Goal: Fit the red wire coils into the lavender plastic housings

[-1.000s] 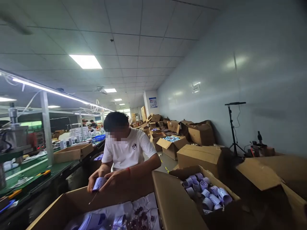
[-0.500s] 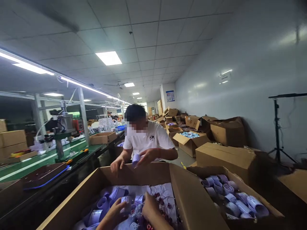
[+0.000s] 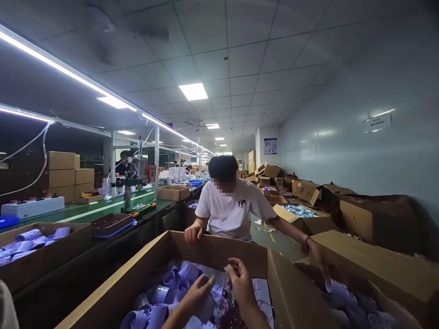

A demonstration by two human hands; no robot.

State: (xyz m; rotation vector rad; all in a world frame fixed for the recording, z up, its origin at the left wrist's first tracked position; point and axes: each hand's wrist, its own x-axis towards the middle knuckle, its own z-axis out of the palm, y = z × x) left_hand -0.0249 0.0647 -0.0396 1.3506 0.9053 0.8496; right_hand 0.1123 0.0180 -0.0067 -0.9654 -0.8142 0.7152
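My left hand [image 3: 196, 292] and my right hand [image 3: 240, 279] are raised over a big open cardboard box [image 3: 219, 249] at the bottom centre. The box holds several rolled lilac paper sleeves [image 3: 173, 283] and a heap of small dark red parts [image 3: 236, 320]. My left hand curls loosely with its index finger stretched toward the right hand. My right hand's fingers are pinched on a small pale piece [image 3: 227, 270]. A co-worker in a white T-shirt [image 3: 233, 210] sits across the box, one hand on its far rim, the other reaching into the box at right.
A second box with lilac sleeves [image 3: 343, 297] stands at right, and a third [image 3: 37, 249] at left. A green conveyor line [image 3: 103, 210] with a press machine [image 3: 132, 176] runs along the left. Stacked and open cartons [image 3: 373, 214] line the right wall.
The view swung left and down. My hands came up from the box's contents and my right hand now pinches a small piece. The co-worker's arm reached into the right-hand box.
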